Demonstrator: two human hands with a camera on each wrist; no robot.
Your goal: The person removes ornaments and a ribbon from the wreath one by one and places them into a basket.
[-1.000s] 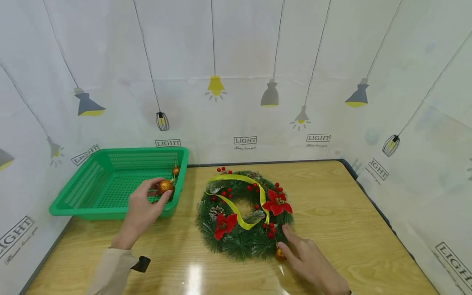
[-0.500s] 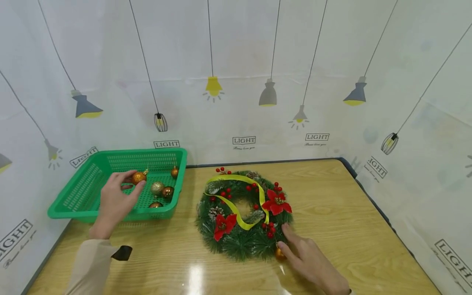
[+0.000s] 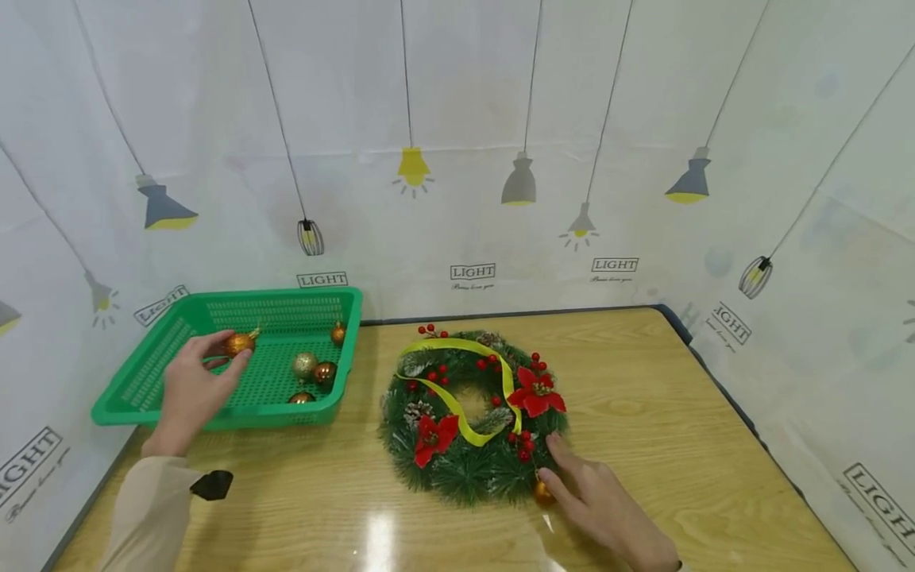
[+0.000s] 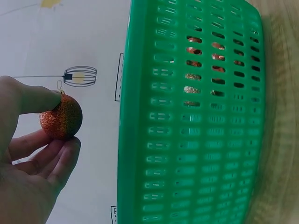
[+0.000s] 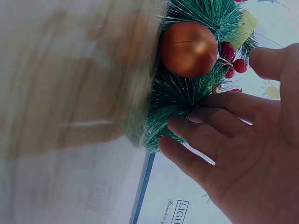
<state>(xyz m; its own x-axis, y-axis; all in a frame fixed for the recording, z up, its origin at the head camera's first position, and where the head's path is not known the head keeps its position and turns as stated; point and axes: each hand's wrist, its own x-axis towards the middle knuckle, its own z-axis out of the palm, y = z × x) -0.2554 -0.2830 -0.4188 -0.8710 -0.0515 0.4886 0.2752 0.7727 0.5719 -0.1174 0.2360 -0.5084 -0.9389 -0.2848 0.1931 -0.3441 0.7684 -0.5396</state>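
My left hand (image 3: pixel 196 389) pinches a glittery orange bauble (image 4: pixel 65 117) between thumb and fingers, held above the green basket (image 3: pixel 214 415). A gold hanging loop tops this bauble. My right hand (image 3: pixel 600 500) rests against the lower right side of the green wreath (image 3: pixel 465 469), its fingers fairly straight and touching the needles in the right wrist view. Close to the right thumb, a matt orange bauble (image 5: pixel 189 49) hangs at the wreath's edge beside red berries (image 5: pixel 229 52). The wreath carries red poinsettias (image 3: pixel 538 392), pine cones (image 3: pixel 419 411) and a loose yellow ribbon (image 3: pixel 472 435).
Inside the basket's right part lie several other baubles, among them a pale gold glittery one (image 3: pixel 303 365), a shiny brown one (image 3: pixel 325 373) and a small orange one (image 3: pixel 338 334). The wooden table (image 3: pixel 672 413) meets a lamp-printed wall covering (image 3: pixel 472 222) behind.
My left hand has carried the orange bauble leftward over the basket, away from its right side, so the baubles lying there show. The right hand and wreath stay put.
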